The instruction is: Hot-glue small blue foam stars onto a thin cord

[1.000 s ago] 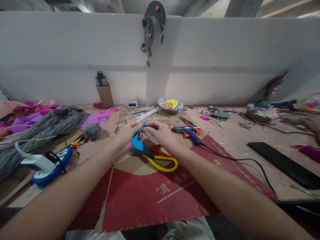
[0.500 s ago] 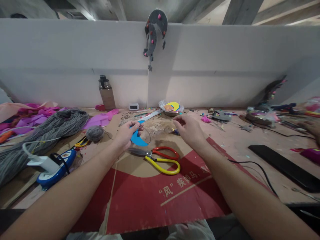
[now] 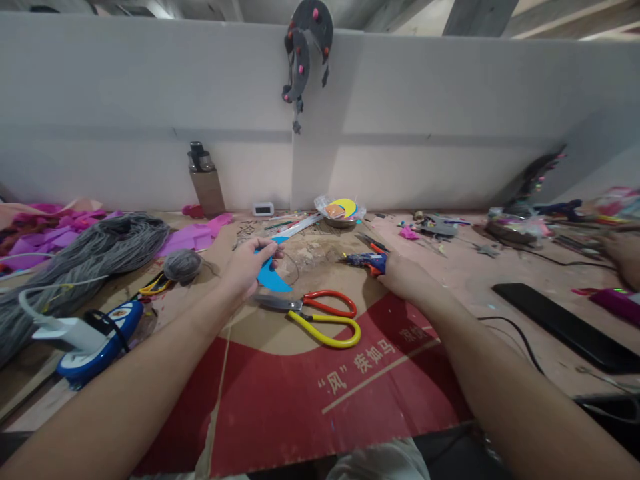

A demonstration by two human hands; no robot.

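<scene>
My left hand (image 3: 250, 267) pinches a blue crescent-shaped cutout (image 3: 273, 277) by its upper part, and a thin grey strand loops out beside the fingers. At the right, my right hand (image 3: 400, 272) is closed at the back of a blue hot glue gun (image 3: 364, 260) with orange parts, its nozzle pointing left; the fingers are partly hidden. Between and below the hands lie scissors (image 3: 315, 317) with one red and one yellow handle, on a red and brown cardboard sheet (image 3: 280, 400). Dark-tipped pliers or cutters (image 3: 374, 244) with orange show just behind the glue gun.
Left are grey yarn (image 3: 115, 260), a small yarn ball (image 3: 182, 267) and a blue power strip (image 3: 100, 347). A bowl (image 3: 340, 223) with a yellow crescent stands behind. Right lies a black slab (image 3: 560, 327), with a cord nearby. Another person's hand (image 3: 623, 257) is at the far right.
My right hand has moved down and right from above the cardboard onto the glue gun, which now shows more fully. My left hand keeps the blue crescent. The view has tilted slightly down.
</scene>
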